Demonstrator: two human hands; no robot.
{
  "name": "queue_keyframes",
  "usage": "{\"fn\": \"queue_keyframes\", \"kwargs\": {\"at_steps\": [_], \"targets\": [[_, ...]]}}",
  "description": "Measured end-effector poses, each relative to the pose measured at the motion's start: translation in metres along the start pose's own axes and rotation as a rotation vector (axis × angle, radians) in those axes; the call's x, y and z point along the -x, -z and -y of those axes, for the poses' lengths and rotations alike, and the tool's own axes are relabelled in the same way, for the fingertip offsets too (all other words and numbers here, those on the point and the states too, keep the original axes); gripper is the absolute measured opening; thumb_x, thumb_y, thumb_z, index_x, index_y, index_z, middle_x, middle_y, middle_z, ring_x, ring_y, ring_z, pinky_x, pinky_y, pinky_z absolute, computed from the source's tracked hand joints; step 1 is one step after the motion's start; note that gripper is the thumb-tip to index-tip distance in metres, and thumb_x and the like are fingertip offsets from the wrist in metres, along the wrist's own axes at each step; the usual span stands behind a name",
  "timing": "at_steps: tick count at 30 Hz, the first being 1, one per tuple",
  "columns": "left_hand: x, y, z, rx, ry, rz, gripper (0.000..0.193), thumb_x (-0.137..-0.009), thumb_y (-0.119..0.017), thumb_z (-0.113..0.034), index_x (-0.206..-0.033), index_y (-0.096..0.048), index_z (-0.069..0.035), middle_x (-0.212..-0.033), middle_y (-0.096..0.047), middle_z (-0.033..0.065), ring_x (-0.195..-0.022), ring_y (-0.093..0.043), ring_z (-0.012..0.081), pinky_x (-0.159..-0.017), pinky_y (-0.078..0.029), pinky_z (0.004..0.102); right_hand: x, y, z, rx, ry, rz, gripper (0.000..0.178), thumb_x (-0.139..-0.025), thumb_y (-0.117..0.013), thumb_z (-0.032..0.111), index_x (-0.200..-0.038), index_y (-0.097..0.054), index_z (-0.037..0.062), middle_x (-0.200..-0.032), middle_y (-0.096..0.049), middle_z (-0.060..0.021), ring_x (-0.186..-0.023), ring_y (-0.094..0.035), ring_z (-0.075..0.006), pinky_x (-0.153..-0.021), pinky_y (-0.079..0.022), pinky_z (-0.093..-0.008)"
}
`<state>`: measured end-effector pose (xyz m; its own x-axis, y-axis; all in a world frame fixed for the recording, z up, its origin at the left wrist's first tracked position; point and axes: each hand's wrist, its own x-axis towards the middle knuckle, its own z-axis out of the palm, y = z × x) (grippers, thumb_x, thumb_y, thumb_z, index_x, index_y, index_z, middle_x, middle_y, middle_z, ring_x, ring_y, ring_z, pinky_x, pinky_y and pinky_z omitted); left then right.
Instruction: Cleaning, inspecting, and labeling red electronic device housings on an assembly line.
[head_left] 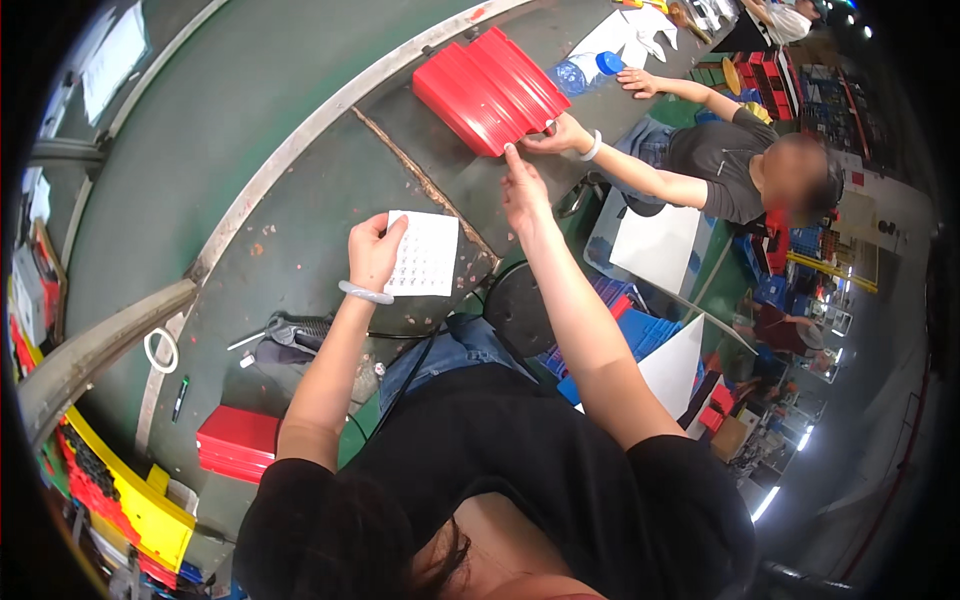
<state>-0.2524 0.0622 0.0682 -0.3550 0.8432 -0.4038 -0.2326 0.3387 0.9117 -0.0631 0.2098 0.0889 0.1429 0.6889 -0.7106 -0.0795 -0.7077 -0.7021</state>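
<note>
My left hand [374, 250] is closed on the edge of a white label sheet [430, 258] with rows of small dark print, held above the green table. My right hand [524, 190] reaches forward, one fingertip against the near corner of a ribbed red housing [490, 90]. Its other fingers are bent and partly hidden; a small pale spot shows at the fingertip, and I cannot make out whether it is a label. A co-worker's hand [560, 135] with a pale bracelet also touches the housing, beside my right hand.
At left on the table lie a dark hand tool [298, 328], a white ring [160, 350], a marker [180, 398] and another red housing [238, 440]. The co-worker [730, 160] sits at right, the other hand near a blue-capped bottle [572, 76]. A metal post [110, 345] crosses the left side.
</note>
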Motion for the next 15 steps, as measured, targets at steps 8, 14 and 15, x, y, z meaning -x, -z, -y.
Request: {"fn": "queue_keyframes", "kwargs": {"at_steps": [8, 14, 15], "targets": [[0.0, -0.001, 0.01, 0.075, 0.07, 0.055, 0.02, -0.086, -0.062, -0.011, -0.091, -0.065, 0.008, -0.078, -0.068, 0.0065, -0.068, -0.06, 0.0088, -0.061, -0.047, 0.0234, -0.04, 0.007, -0.029, -0.39, 0.042, 0.547, 0.034, -0.076, -0.072, 0.046, -0.084, -0.052, 0.0193, -0.07, -0.048, 0.0068, -0.07, -0.048, -0.0089, -0.062, -0.033, -0.0243], [0.002, -0.005, 0.002, 0.014, 0.087, 0.054, 0.02, -0.086, -0.062, -0.011, -0.094, -0.065, 0.007, -0.08, -0.067, 0.0063, -0.068, -0.06, 0.0086, -0.062, -0.047, 0.023, -0.029, -0.012, -0.037, -0.399, 0.126, 0.428, 0.029, -0.083, -0.066, 0.044, -0.088, -0.053, 0.0189, -0.079, -0.054, 0.0059, -0.08, -0.053, -0.0116, -0.07, -0.037, -0.0274], [0.002, -0.007, 0.003, 0.005, 0.079, 0.057, 0.02, -0.086, -0.063, -0.011, -0.094, -0.065, 0.007, -0.08, -0.068, 0.0064, -0.068, -0.06, 0.0086, -0.062, -0.047, 0.0229, -0.028, -0.012, -0.039, -0.384, 0.137, 0.403, 0.028, -0.084, -0.066, 0.043, -0.088, -0.053, 0.0187, -0.079, -0.054, 0.0059, -0.08, -0.053, -0.0121, -0.071, -0.038, -0.0275]]}}
